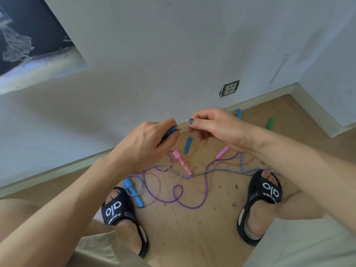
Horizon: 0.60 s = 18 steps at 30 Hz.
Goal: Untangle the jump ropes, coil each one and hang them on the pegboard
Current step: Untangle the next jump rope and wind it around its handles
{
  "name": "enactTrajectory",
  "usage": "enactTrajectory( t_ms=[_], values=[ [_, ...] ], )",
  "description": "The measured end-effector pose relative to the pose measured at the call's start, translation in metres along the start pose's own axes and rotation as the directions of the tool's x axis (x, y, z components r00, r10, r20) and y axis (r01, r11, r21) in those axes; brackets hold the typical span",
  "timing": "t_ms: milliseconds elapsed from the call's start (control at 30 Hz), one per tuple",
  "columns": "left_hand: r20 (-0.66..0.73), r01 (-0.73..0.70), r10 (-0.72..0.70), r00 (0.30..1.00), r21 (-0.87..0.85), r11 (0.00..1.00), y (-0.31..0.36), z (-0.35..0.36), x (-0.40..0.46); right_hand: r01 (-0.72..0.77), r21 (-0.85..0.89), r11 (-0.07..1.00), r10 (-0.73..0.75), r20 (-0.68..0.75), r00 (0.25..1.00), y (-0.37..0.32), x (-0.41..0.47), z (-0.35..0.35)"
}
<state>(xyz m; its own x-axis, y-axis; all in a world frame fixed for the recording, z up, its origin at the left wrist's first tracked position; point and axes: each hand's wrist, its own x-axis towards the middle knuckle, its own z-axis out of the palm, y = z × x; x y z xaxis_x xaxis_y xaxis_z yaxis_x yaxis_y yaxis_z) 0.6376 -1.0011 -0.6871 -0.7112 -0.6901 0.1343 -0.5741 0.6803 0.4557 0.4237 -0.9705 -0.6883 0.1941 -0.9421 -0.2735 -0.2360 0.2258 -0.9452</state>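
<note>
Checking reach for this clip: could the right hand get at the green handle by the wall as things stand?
Probably not right away: the right hand pinches a thin cord, and the green handle lies on the floor beyond it; the path looks unobstructed.

Even, soft daylight, fairly bright, no hard highlights. Pale painted wall (173,45) reads bluish-white up top, shading to a warm grey band low on the left. Light wooden plank floor (188,237) evenly lit; shadows under the black strapped sandals (264,201) are faint and diffuse. Dark glossy panel (25,31) at upper left carries a hazy pale reflection, with a washed-out smear along its lower edge. Strong wide-angle bending: the skirting line curves, forearms balloon toward the bottom corners. Slight motion softness around the left hand (146,143) and right hand (215,128); the thin purple cord (192,206) on the floor stays crisp. Overall mild compression softness.
</note>
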Motion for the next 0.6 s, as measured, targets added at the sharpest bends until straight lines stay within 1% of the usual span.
enactTrajectory(
  t_ms=[67, 100, 167, 200, 233, 267, 300, 333, 367, 400, 433, 467, 500, 533, 567, 600],
  values=[
    [0.010, 0.047, -0.047, 0.999, 0.018, 0.999, -0.006, -0.001, -0.003, 0.005, -0.067, 0.998, -0.008, -0.042, 0.999, 0.002, 0.005, -0.011],
    [0.014, 0.068, -0.068, 0.998, 0.024, 0.997, -0.008, -0.002, -0.003, -0.003, -0.116, 0.993, -0.009, -0.103, 0.995, 0.003, 0.009, -0.018],
    [0.008, 0.089, -0.089, 0.996, 0.027, 0.996, -0.011, -0.003, -0.004, -0.072, -0.257, 0.964, -0.010, -0.303, 0.953, 0.009, 0.017, -0.042],
    [0.000, 0.093, -0.093, 0.996, 0.026, 0.995, -0.012, -0.004, -0.004, -0.137, -0.375, 0.917, -0.034, -0.415, 0.909, 0.014, 0.020, -0.058],
    [-0.008, 0.093, -0.093, 0.996, 0.027, 0.995, -0.012, -0.004, -0.004, -0.228, -0.519, 0.824, -0.077, -0.501, 0.862, 0.021, 0.022, -0.073],
    [-0.013, 0.092, -0.091, 0.996, 0.032, 0.995, -0.012, -0.004, -0.004, -0.324, -0.647, 0.690, -0.117, -0.542, 0.832, 0.030, 0.022, -0.083],
    [-0.016, 0.087, -0.087, 0.996, 0.036, 0.996, -0.010, -0.004, -0.004, -0.369, -0.728, 0.578, -0.137, -0.533, 0.835, 0.034, 0.022, -0.086],
    [-0.019, 0.080, -0.079, 0.997, 0.034, 0.996, -0.009, -0.003, -0.004, -0.356, -0.755, 0.552, -0.123, -0.495, 0.860, 0.036, 0.021, -0.081],
    [-0.020, 0.070, -0.070, 0.997, 0.025, 0.997, -0.008, -0.003, -0.004, -0.293, -0.726, 0.622, -0.070, -0.425, 0.903, 0.033, 0.020, -0.069],
    [-0.019, 0.060, -0.060, 0.998, 0.013, 0.998, -0.006, -0.002, -0.004, -0.217, -0.602, 0.769, 0.013, -0.323, 0.946, 0.028, 0.018, -0.052],
    [-0.015, 0.050, -0.050, 0.999, 0.002, 0.999, -0.005, -0.001, -0.003, -0.167, -0.374, 0.912, 0.108, -0.174, 0.979, 0.020, 0.014, -0.032],
    [-0.008, 0.039, -0.040, 0.999, -0.006, 0.999, -0.003, 0.000, -0.002, -0.175, -0.141, 0.974, 0.175, -0.010, 0.984, 0.011, 0.008, -0.013],
    [0.000, 0.025, -0.025, 1.000, -0.009, 1.000, -0.001, 0.000, -0.001, -0.191, -0.004, 0.982, 0.190, 0.120, 0.974, 0.005, 0.003, 0.002],
    [0.009, 0.009, -0.009, 1.000, -0.011, 1.000, 0.000, 0.001, 0.000, -0.175, 0.049, 0.983, 0.162, 0.202, 0.966, 0.003, 0.001, 0.011],
    [0.013, -0.005, 0.005, 1.000, -0.013, 1.000, 0.001, 0.001, 0.000, -0.139, 0.063, 0.988, 0.122, 0.228, 0.966, 0.004, 0.001, 0.016],
    [0.013, -0.010, 0.010, 1.000, -0.013, 1.000, 0.001, 0.001, 0.000, -0.098, 0.051, 0.994, 0.086, 0.204, 0.975, 0.005, 0.002, 0.016]
  ],
)
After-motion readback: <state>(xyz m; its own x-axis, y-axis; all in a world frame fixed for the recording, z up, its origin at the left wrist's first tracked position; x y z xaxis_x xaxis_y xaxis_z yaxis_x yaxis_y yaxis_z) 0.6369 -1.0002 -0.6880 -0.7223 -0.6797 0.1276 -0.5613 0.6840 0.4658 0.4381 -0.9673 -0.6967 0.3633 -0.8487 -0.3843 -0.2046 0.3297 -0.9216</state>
